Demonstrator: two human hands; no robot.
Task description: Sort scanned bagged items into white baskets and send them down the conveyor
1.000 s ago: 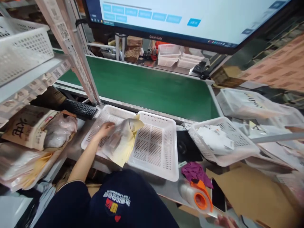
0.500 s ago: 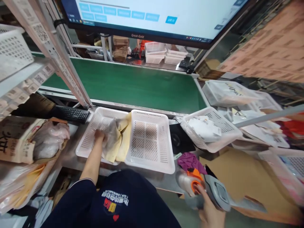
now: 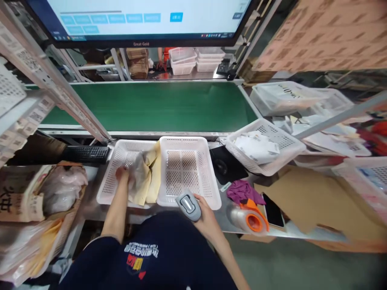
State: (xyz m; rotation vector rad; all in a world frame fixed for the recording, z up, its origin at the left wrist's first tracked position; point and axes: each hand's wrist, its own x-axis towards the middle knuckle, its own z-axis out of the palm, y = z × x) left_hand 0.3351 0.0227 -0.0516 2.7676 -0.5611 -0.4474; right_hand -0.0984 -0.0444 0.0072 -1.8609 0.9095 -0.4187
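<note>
My right hand [image 3: 205, 215] grips a grey handheld barcode scanner [image 3: 189, 205] over the near edge of the right white basket [image 3: 214, 177]. Inside the left white basket [image 3: 105, 183], my left hand [image 3: 121, 174] is closed, its fingers curled and mostly hidden; what it holds cannot be made out. Against that hand lies a greyish see-through plastic bag [image 3: 139, 175]. Yellowish paper packaging [image 3: 155, 177] sits beside the bag, lapping over the left basket's right rim.
An orange tape dispenser [image 3: 254, 221], a purple cloth [image 3: 244, 192] and a phone [image 3: 273, 210] lie to the right. Behind them is a basket of white papers [image 3: 293, 150]. A green conveyor belt [image 3: 157, 105] runs beyond, under a monitor [image 3: 142, 43]. A keyboard [image 3: 86, 154] stands left.
My right hand has carried the scanner from beside the tape dispenser leftward to the right basket's near edge. My left hand stays in the left basket. The view has shifted right.
</note>
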